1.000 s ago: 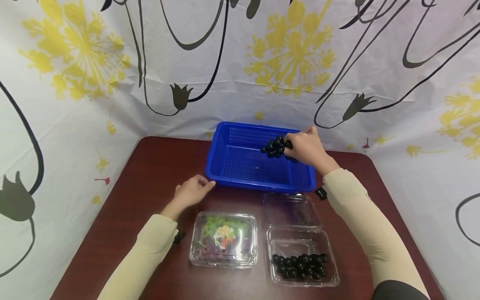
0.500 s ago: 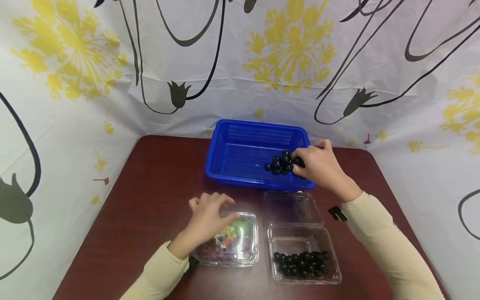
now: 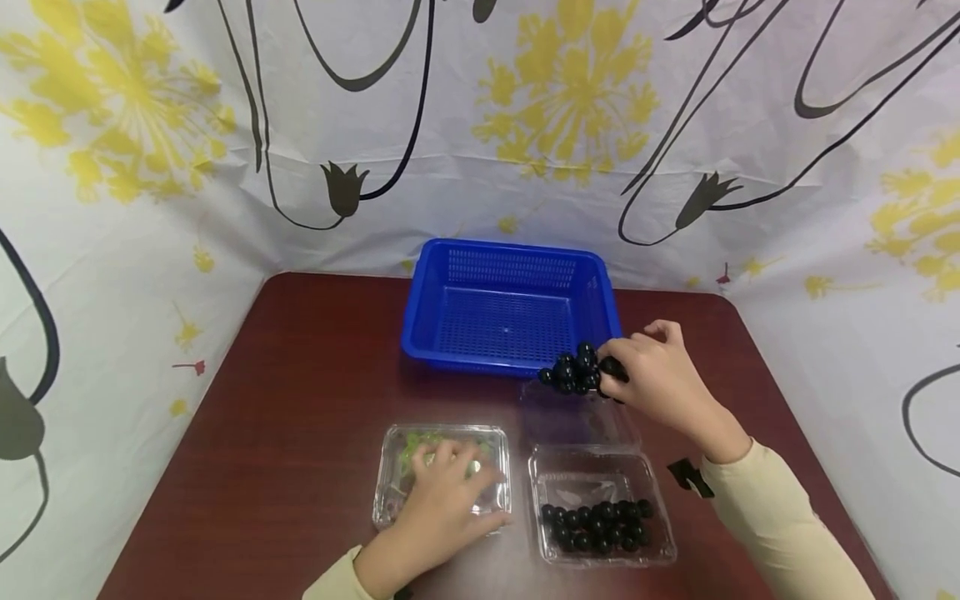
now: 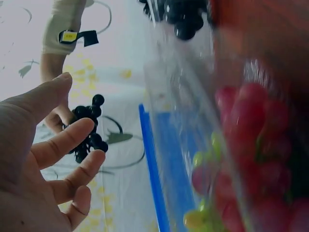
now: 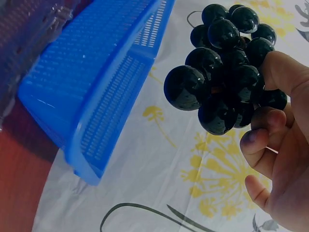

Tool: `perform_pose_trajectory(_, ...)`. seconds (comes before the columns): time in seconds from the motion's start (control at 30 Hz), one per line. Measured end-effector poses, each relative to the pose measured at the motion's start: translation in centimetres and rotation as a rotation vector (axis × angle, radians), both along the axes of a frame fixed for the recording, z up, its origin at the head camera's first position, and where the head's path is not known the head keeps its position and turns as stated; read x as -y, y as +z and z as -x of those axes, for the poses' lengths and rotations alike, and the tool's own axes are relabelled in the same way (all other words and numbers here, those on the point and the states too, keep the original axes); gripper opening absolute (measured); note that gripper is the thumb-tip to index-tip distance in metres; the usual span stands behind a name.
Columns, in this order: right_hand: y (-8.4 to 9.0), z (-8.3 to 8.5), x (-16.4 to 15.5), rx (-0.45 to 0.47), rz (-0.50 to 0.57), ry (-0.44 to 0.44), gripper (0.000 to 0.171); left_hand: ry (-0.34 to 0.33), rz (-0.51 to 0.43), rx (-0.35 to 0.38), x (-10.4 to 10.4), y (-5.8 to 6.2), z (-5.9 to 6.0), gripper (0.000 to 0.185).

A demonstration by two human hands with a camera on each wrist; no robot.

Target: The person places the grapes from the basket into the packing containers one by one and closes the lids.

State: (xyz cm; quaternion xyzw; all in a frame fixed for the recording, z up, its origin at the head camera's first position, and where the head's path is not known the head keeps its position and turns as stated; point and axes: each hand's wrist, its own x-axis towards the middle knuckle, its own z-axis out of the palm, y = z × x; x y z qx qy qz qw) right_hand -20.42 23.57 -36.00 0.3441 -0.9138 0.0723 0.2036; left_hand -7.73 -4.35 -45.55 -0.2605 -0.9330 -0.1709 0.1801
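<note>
Mid-carry: right hand (image 3: 663, 375) pinching a bunch of black grapes (image 3: 579, 370) — fingers (image 5: 270, 128) curled round its near end — held over the blue basket's (image 3: 450, 354) front rim, above the open clamshell lid (image 3: 577, 417). Bunch lying roughly sideways, long axis running left, tip away from the hand. Left hand (image 3: 442, 500) resting flat, fingers relaxed, on the closed clamshell (image 3: 390, 462). Next, probably: lowering gently into the open clamshell (image 3: 660, 542) on the counter (image 3: 285, 433).

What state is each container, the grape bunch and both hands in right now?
Blue basket: empty, upright.
Black grape bunch: held above the basket's front rim.
Right hand: gripping the bunch.
Left hand: resting on the closed clamshell, fingers spread.
Open clamshell: lid back, loose black grapes inside.
</note>
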Motion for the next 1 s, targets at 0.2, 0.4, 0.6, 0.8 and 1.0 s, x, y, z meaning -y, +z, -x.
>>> perform_pose_trajectory(0.2,-1.3,-1.8,-0.9,0.024,0.007,0.0,0.011,-0.105,-0.007,-0.11,-1.3,-1.2,-0.6,0.038)
perform_pose_trajectory(0.4,-2.9,-3.2,-1.5,0.041,0.035,-0.012,0.012,-0.16,0.07,-0.239,-2.2,-2.3,-0.9,0.042)
perform_pose_trajectory(0.6,-4.1,-4.7,-1.8,0.03,0.053,-0.006,0.014,-0.199,0.132,-0.206,-3.0,-2.7,-1.5,0.038)
perform_pose_trajectory(0.8,-5.8,-6.4,-2.2,0.051,0.061,-0.008,0.015,-0.218,0.211,-0.174,-3.4,-2.9,-2.0,0.037)
perform_pose_trajectory(1.0,-6.9,-7.8,-2.4,0.074,0.077,-0.018,0.018,-0.214,0.236,-0.155,-3.9,-3.5,-2.2,0.038)
